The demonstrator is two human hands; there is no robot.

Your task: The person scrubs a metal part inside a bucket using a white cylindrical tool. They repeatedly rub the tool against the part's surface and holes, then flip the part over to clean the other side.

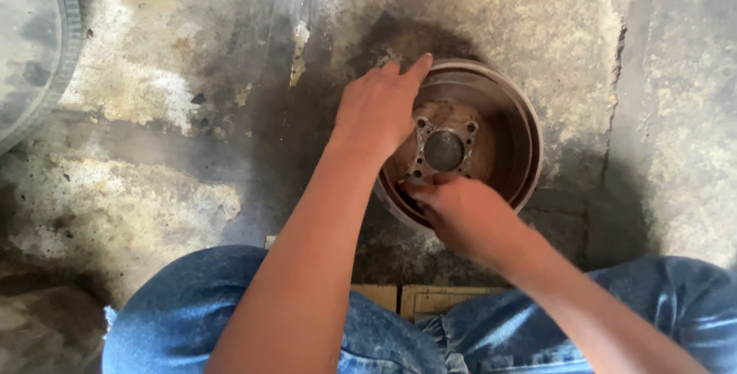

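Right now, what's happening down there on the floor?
A person in blue jeans crouches over a rusty round metal brake drum lying on the stained concrete floor. The left hand rests on its far rim; the right hand reaches inside near the bolted centre hub.

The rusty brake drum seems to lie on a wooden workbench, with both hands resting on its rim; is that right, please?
Not quite: the rusty brake drum lies on a stained concrete floor, not a wooden workbench. The head view shows this. The left hand and right hand do rest on its rim.
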